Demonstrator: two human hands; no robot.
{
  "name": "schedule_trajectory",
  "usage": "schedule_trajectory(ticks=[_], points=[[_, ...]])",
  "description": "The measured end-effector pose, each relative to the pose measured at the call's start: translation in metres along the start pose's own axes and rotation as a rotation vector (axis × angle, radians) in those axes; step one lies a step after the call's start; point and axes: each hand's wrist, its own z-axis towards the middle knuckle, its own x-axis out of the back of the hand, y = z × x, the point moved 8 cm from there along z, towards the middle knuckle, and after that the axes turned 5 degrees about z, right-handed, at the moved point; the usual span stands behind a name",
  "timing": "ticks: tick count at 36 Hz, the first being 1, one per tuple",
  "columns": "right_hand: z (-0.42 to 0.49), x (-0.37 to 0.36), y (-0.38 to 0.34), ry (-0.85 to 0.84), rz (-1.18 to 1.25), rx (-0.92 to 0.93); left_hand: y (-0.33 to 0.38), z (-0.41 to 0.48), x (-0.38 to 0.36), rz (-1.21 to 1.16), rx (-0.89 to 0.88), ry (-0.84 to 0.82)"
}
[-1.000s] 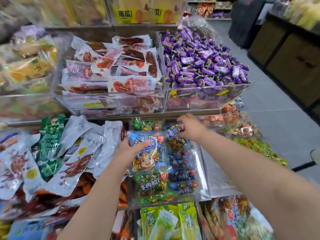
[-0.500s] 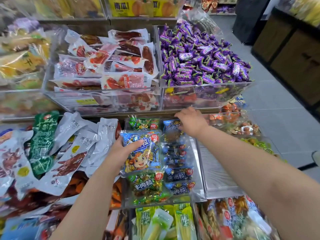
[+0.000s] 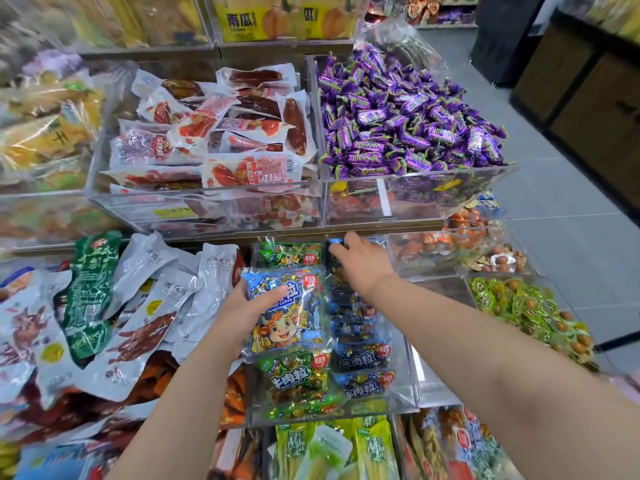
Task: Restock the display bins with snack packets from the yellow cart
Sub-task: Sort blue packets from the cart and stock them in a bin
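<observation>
Left grip (image 3: 244,308) clasps cow packet (image 3: 289,318) above bin (image 3: 404,375) | right grip (image 3: 363,268) pinches rear blue packet (image 3: 335,241)

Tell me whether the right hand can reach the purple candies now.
Probably yes: the purple candies sit heaped in an open-topped bin one tier above the right hand, uncovered; its fingers, though, seem to grip a blue packet.
</observation>
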Motion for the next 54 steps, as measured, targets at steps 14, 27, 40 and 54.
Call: schedule_trajectory(ticks=[14,27,40,54], points=[[-0.037,0.014,0.028,0.163,0.990,-0.194,0.016,-0.007,-0.012,-0.028,-0.056,-0.033],[-0.072,0.062,0.009,0.016,0.911,-0.116,0.032,-0.006,-0.039,0.177,-0.170,-0.015],[-0.076,0.054,-0.021,-0.250,0.577,0.044,0.025,-0.017,-0.055,0.163,-0.163,-0.004],[-0.056,0.090,0.061,-0.098,0.508,-0.173,0.012,0.001,-0.018,0.259,-0.079,0.179]])
